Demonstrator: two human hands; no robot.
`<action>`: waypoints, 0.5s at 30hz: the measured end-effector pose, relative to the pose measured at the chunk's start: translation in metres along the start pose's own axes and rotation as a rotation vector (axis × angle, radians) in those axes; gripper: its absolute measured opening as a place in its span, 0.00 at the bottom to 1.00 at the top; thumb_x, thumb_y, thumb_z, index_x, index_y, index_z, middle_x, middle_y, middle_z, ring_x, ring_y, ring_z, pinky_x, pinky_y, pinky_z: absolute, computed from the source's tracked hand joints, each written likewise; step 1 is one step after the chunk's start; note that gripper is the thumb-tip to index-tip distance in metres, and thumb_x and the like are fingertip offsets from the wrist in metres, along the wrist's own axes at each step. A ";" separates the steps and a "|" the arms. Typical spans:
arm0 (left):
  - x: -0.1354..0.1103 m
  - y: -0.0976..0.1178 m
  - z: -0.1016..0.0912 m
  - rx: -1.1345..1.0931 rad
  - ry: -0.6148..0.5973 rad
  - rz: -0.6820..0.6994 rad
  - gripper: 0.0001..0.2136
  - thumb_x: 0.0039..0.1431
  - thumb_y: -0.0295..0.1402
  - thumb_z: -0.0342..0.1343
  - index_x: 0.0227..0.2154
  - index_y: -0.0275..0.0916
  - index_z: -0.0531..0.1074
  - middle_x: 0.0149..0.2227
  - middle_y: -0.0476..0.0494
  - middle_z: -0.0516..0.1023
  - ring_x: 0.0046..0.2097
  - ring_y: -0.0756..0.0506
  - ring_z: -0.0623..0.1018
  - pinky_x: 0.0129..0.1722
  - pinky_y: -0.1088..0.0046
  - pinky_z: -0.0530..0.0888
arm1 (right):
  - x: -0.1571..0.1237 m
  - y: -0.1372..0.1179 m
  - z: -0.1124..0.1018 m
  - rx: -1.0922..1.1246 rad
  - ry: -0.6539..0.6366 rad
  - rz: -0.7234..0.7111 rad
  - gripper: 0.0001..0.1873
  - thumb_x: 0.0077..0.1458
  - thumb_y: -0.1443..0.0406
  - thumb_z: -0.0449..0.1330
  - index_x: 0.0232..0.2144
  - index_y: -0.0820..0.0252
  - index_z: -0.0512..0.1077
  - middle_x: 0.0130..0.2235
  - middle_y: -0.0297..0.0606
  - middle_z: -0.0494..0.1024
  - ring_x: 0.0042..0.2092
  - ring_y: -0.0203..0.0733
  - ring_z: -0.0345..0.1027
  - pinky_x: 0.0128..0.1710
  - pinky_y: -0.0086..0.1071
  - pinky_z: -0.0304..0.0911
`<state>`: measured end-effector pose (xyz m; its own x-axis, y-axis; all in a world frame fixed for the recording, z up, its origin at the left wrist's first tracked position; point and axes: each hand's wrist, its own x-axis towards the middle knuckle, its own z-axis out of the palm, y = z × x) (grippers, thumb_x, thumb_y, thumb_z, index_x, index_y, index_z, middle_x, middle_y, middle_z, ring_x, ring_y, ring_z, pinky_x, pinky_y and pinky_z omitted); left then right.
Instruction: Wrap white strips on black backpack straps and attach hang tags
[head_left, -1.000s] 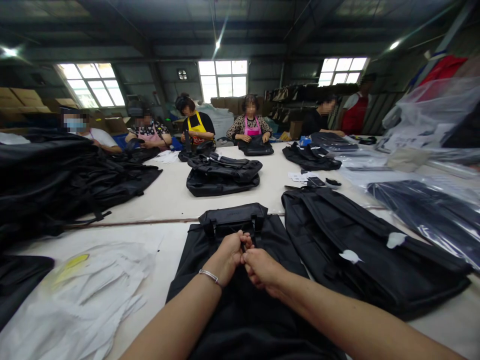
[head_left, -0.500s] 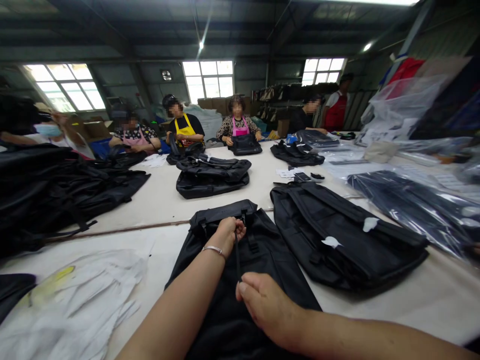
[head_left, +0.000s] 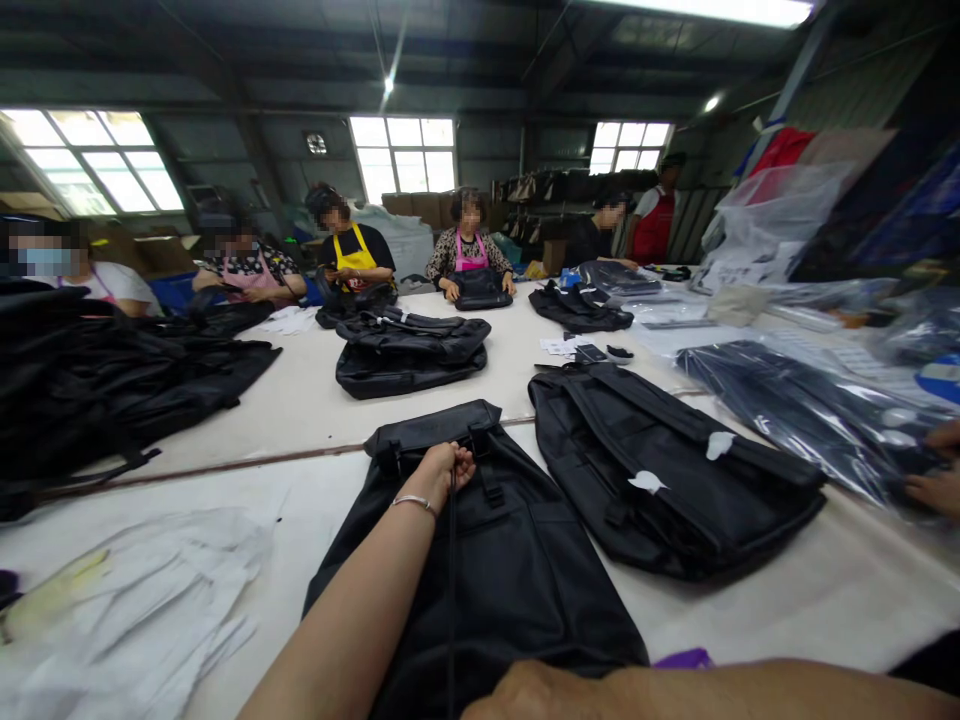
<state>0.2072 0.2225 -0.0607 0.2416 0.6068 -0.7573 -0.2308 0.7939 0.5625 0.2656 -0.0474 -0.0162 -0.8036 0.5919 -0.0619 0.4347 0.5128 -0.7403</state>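
A black bag [head_left: 495, 590] lies flat on the white table [head_left: 315, 400] right in front of me, its top flap away from me. My left hand [head_left: 442, 470] is closed on a thin black strap [head_left: 452, 570] near the bag's buckles. The strap runs taut down the bag toward my right hand [head_left: 525, 695], which shows only its back at the bottom edge, fingers hidden.
A second black bag [head_left: 667, 470] with white stickers lies to the right, another bag [head_left: 409, 355] farther back, a black pile [head_left: 112, 380] at left. White paper sheets [head_left: 142, 600] lie near left. Bagged goods [head_left: 810, 400] sit right. Several people sit along the far side; someone's hand [head_left: 934, 485] shows at right.
My right hand has drawn back toward me from the left hand, pulling the strap out long and taut. The left hand stayed at the bag's top.
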 end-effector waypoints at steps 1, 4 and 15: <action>-0.001 0.000 -0.004 -0.010 -0.040 -0.005 0.13 0.67 0.30 0.44 0.25 0.36 0.63 0.17 0.54 0.63 0.18 0.54 0.68 0.23 0.76 0.73 | 0.003 -0.001 -0.004 -0.110 -0.013 -0.003 0.10 0.61 0.74 0.52 0.27 0.60 0.64 0.24 0.27 0.66 0.22 0.27 0.56 0.21 0.20 0.51; -0.004 -0.005 -0.015 -0.050 -0.129 0.005 0.12 0.67 0.31 0.44 0.27 0.36 0.64 0.16 0.56 0.59 0.17 0.54 0.68 0.23 0.77 0.74 | 0.009 -0.010 -0.025 -0.455 0.014 -0.043 0.09 0.60 0.66 0.58 0.27 0.60 0.69 0.25 0.32 0.70 0.24 0.32 0.60 0.21 0.26 0.51; -0.007 -0.017 -0.037 -0.132 -0.321 0.047 0.10 0.66 0.31 0.49 0.29 0.34 0.67 0.23 0.46 0.73 0.34 0.44 0.81 0.40 0.62 0.79 | 0.034 0.060 -0.088 0.310 0.729 0.551 0.09 0.56 0.67 0.54 0.30 0.64 0.73 0.27 0.35 0.74 0.29 0.35 0.69 0.30 0.28 0.62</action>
<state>0.1744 0.2031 -0.0772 0.5073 0.6406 -0.5765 -0.3636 0.7656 0.5308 0.3005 0.0584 -0.0036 -0.0235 0.9948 -0.0995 0.4643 -0.0773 -0.8823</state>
